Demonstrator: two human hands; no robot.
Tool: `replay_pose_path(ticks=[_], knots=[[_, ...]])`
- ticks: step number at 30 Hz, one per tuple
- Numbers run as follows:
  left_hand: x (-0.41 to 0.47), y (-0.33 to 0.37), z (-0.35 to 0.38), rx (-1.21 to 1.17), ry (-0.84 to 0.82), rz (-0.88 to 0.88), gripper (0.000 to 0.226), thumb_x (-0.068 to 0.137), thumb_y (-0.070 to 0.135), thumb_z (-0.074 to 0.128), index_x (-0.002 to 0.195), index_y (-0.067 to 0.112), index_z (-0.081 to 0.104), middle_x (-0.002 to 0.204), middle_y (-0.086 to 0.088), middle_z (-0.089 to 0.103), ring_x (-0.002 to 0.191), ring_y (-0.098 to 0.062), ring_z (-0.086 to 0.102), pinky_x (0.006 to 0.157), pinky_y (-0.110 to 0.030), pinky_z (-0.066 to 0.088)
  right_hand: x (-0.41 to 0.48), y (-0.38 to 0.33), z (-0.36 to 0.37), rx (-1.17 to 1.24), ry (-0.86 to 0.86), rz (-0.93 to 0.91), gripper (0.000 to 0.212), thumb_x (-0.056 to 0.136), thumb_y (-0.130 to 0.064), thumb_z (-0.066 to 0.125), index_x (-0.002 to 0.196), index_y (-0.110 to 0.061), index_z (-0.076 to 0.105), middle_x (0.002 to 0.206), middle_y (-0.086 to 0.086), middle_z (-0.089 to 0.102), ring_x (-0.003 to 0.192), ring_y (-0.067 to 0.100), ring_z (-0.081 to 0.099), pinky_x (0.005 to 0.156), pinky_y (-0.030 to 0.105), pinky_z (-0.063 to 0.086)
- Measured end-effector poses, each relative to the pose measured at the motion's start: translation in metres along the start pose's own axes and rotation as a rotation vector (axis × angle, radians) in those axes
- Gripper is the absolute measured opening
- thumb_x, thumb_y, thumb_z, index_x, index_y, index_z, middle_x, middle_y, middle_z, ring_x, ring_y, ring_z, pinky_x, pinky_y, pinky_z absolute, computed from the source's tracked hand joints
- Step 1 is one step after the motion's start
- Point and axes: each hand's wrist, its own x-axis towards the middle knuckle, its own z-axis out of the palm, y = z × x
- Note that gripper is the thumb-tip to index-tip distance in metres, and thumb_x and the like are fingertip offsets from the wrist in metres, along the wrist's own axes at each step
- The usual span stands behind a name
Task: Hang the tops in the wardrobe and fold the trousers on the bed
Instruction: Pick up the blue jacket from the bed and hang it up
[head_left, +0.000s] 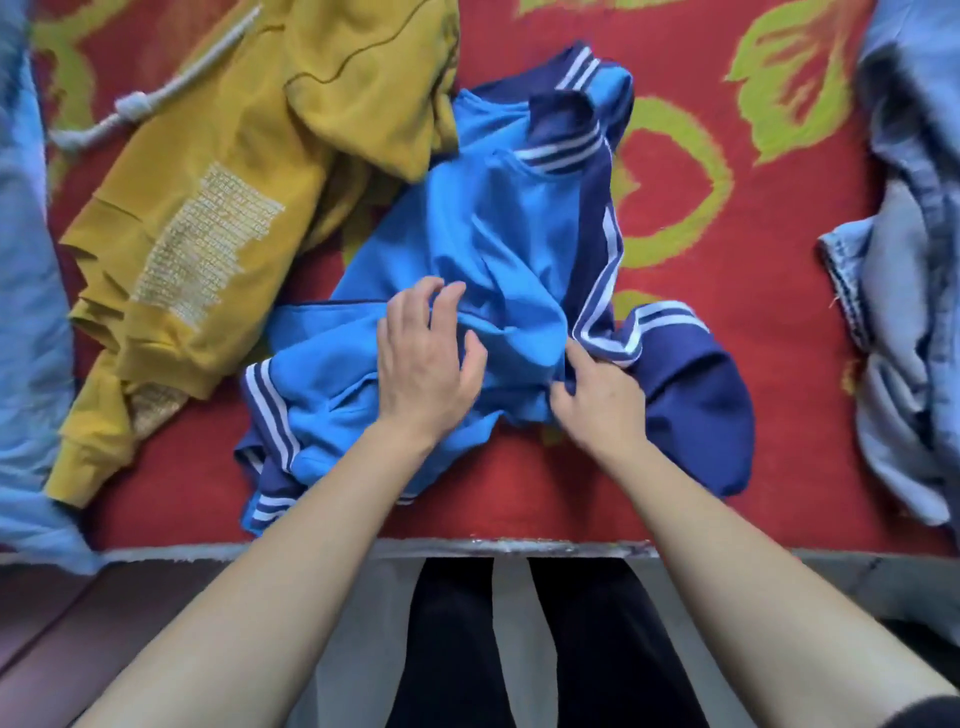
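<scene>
The right hand (597, 402) is pinching the blue top (498, 223) at five o'clock, and the left hand (426, 364) is resting loose-fingered on it. Lifting by the shoulders beside the collar (561, 156), at twelve o'clock, is looking best.

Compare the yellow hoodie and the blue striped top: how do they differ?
The yellow hoodie is mustard with a pale printed patch and a white drawcord; the blue top has navy panels and white stripes.
The hoodie lies untouched at the left; the blue top is in the middle, with the left hand resting on it and the right hand pinching it.
Shared: both lie crumpled on the red bed cover.
</scene>
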Motion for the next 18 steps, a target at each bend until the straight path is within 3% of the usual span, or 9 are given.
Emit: replay_pose_path(ticks=[2, 4, 7, 10, 12, 15, 18], knots=[[0.019, 0.007, 0.006, -0.03, -0.07, -0.064, 0.056, 0.09, 0.029, 0.056, 0.14, 0.006, 0.048, 0.135, -0.013, 0.054, 0.119, -0.034, 0.05, 0.096, -0.045, 0.039, -0.032, 0.019, 0.004, -0.072, -0.071, -0.001, 0.051, 0.081, -0.041, 0.052, 0.132, -0.039, 0.051, 0.091, 0.009, 0.073, 0.086, 0.035, 0.069, 0.066, 0.038, 0.052], [0.028, 0.008, 0.017, -0.023, -0.254, -0.138, 0.064, 0.095, 0.039, 0.051, 0.151, 0.013, 0.033, 0.149, -0.011, 0.042, 0.132, -0.03, 0.041, 0.103, -0.044, 0.033, -0.044, 0.027, 0.001, -0.123, -0.084, -0.005, 0.05, 0.081, -0.055, 0.039, 0.126, -0.042, 0.056, 0.091, 0.0, 0.074, 0.09, 0.028, 0.069, 0.066, 0.033, 0.049], [0.022, 0.005, 0.034, 0.105, -0.458, -0.118, 0.071, 0.094, 0.042, 0.051, 0.156, 0.029, 0.018, 0.161, -0.013, 0.019, 0.145, -0.027, 0.021, 0.113, -0.043, 0.021, -0.026, 0.013, -0.022, -0.1, 0.071, -0.01, 0.057, 0.089, -0.066, 0.029, 0.109, -0.03, 0.068, 0.105, -0.004, 0.068, 0.099, 0.024, 0.066, 0.069, 0.035, 0.05], [0.015, 0.005, 0.039, 0.104, -0.433, -0.119, 0.074, 0.089, 0.031, 0.057, 0.154, 0.031, 0.023, 0.161, -0.013, 0.016, 0.147, -0.028, 0.018, 0.115, -0.043, 0.018, 0.02, -0.008, -0.057, 0.034, 0.416, -0.083, 0.048, 0.098, -0.046, 0.045, 0.134, -0.016, 0.058, 0.132, 0.012, 0.054, 0.114, 0.032, 0.057, 0.087, 0.044, 0.047], [0.013, 0.003, 0.039, 0.066, -0.417, -0.132, 0.071, 0.086, 0.025, 0.061, 0.151, 0.03, 0.032, 0.161, -0.012, 0.018, 0.146, -0.029, 0.019, 0.115, -0.044, 0.019, 0.06, -0.025, -0.081, 0.148, 0.474, -0.095, 0.057, 0.099, -0.044, 0.047, 0.146, -0.013, 0.044, 0.144, 0.014, 0.043, 0.129, 0.03, 0.046, 0.105, 0.038, 0.038], [0.011, 0.0, 0.036, 0.035, -0.387, -0.124, 0.049, 0.079, 0.018, 0.064, 0.127, 0.025, 0.058, 0.151, -0.012, 0.034, 0.138, -0.032, 0.03, 0.108, -0.043, 0.026, 0.114, -0.049, -0.102, 0.281, 0.322, 0.002, 0.071, 0.095, -0.05, 0.051, 0.153, -0.015, 0.03, 0.146, 0.008, 0.039, 0.132, 0.024, 0.042, 0.109, 0.032, 0.034], [0.015, 0.001, 0.035, 0.039, -0.36, -0.146, 0.021, 0.074, 0.019, 0.063, 0.095, 0.02, 0.068, 0.119, -0.009, 0.052, 0.113, -0.034, 0.044, 0.091, -0.041, 0.035, 0.131, -0.053, -0.098, 0.329, 0.056, 0.05, 0.075, 0.088, -0.036, 0.06, 0.153, -0.021, 0.027, 0.141, 0.009, 0.046, 0.129, 0.024, 0.047, 0.107, 0.035, 0.039]])
